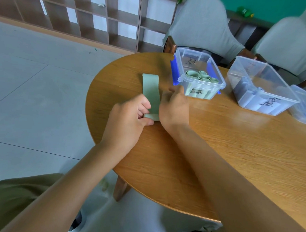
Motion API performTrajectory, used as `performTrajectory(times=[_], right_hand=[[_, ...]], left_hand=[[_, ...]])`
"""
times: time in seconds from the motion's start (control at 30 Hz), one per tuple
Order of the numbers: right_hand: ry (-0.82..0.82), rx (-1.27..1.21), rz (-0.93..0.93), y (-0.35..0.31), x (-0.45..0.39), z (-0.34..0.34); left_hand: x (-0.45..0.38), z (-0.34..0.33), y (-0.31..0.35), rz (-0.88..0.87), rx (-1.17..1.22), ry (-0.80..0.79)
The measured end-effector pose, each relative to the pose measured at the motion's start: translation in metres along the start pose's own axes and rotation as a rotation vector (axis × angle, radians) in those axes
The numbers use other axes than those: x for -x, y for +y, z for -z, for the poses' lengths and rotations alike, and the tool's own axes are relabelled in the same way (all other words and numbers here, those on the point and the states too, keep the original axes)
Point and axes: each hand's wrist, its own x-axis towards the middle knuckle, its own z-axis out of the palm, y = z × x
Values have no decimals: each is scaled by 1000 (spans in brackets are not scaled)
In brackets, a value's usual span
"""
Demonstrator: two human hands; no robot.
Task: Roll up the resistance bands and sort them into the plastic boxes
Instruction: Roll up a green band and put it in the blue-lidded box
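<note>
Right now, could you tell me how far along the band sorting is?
Done: several rolled green bands already sit in the blue-latched box. In hand: the left hand and right hand are rolling a flat green band on the table, only its near end coiled. Left: finish the roll and box it.

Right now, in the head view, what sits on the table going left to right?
Left hand → green band being rolled → right hand → box with blue clips holding green rolls → box of grey-blue bands → clear lid at the edge.
</note>
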Motion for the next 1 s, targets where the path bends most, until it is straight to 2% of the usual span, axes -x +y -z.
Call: performTrajectory(times=[0.23,0.53,0.77,1.0], right_hand=[[87,-180,19,19,70,38],[26,-265,49,16,106,44],[23,-293,41,14,106,44],[30,-364,20,17,103,44]], left_hand=[[3,1,3,-17,-34,-12],[14,2,12,11,-38,4],[32,3,29,193,238,125],[46,2,31,379,479,65]])
